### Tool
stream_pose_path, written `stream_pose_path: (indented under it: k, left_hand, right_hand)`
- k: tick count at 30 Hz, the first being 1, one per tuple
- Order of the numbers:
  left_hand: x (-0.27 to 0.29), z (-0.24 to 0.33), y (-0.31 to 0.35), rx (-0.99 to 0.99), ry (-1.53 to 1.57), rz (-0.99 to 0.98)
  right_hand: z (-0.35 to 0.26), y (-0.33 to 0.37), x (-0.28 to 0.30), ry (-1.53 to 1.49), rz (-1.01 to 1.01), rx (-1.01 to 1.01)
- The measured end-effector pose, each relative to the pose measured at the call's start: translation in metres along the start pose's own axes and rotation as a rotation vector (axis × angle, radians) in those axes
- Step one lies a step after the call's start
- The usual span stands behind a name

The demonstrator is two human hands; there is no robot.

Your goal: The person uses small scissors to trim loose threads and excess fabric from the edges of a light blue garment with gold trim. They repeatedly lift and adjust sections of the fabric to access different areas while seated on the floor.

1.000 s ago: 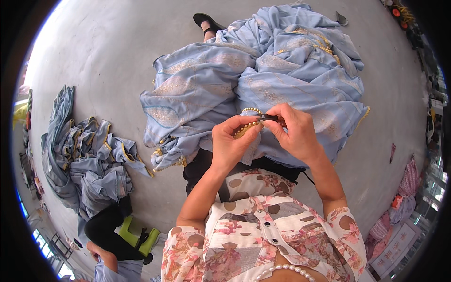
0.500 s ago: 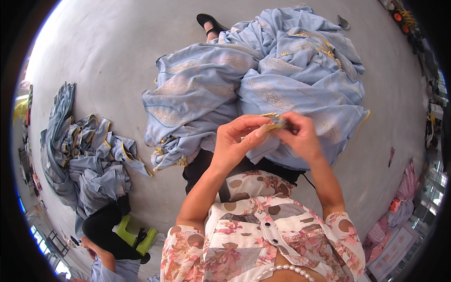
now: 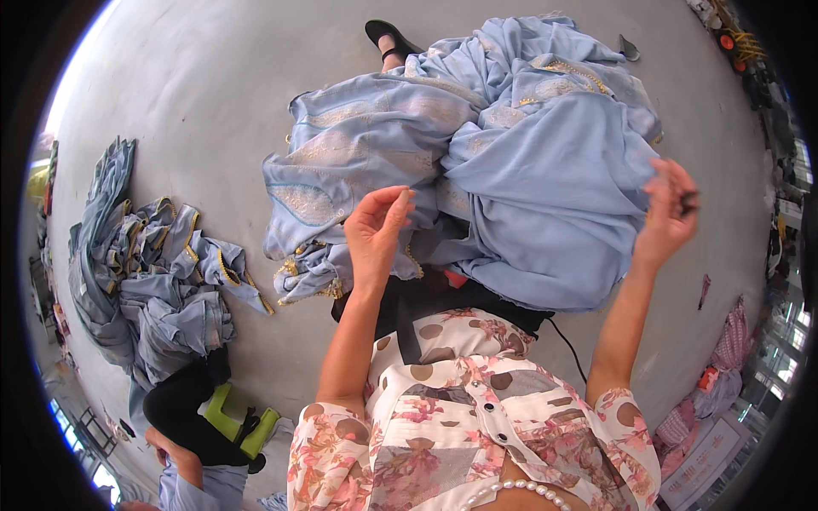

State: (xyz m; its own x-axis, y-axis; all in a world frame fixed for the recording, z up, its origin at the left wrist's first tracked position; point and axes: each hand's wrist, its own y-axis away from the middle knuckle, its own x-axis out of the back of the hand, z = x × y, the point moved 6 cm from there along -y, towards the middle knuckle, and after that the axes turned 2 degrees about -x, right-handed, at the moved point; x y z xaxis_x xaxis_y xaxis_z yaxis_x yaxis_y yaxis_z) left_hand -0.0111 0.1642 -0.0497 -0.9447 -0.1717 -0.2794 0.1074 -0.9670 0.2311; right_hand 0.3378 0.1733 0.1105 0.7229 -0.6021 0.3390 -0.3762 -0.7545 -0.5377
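Pale-blue embroidered cloth lay heaped over the person's lap and knees, spilling forward to the floor. Half a second earlier both hands had met over its gold-beaded edge; by this moment they had parted widely. The left hand hung above the middle of the heap, thumb and fingertips drawn together, though whether a thread or anything else was pinched there I could not tell. The right hand had swung out to the cloth's right margin, curled around a small dark tool, blurred; whether it also gripped fabric was unclear. A broad, plain stretch of cloth now covered the right knee, where patterned fabric had shown. The close work at the beads thus seemed broken off, with the cloth apparently being shifted.

Gold-beaded trim lay bunched at the heap's lower left, and deep folds hid much of the remaining edge, which likely made it harder to follow. A black cable ran just beside the lap on the right. To the left, a blue-grey cloth pile with yellow-gold borders spread before a co-worker in dark trousers, next to a lime-green stool. A black shoe showed beyond the heap.
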Motion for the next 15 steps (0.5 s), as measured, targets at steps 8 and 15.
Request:
stream_pose_path:
  k: [8, 15]
  left_hand:
    - [-0.041, -0.122, 0.002, 0.073, -0.557, -0.203]
    - [-0.042, -0.189, -0.01, 0.675, 0.391, 0.076]
  right_hand:
    - [0.014, 0.051, -0.173, 0.559, -0.865, 0.312]
    - [0.076, 0.039, -0.106, 0.642, -0.762, 0.088]
